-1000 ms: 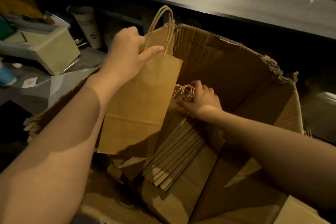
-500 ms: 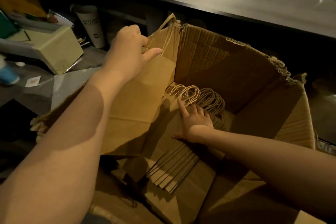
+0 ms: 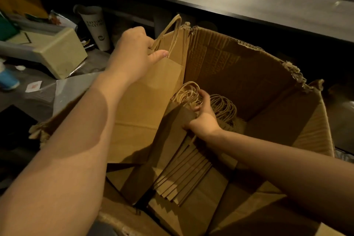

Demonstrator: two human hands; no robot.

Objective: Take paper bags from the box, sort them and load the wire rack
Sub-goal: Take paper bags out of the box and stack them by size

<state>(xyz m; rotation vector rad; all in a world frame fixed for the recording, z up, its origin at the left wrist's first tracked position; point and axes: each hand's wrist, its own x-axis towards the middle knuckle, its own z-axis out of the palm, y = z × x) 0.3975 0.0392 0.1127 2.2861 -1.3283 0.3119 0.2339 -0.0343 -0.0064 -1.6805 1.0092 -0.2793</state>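
Left hand (image 3: 134,55) grips one bag (image 3: 145,105) by its top, upright at the box (image 3: 249,74) left wall; right hand (image 3: 203,115) clutches the handles of the stacked bags (image 3: 183,176) inside the box.

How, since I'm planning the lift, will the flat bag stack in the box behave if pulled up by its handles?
Likely floppy: the bag stack is thin folded paper, fanned at its lower edges, so it may splay. Probably light for its size. The handles the right hand grips might pull unevenly.
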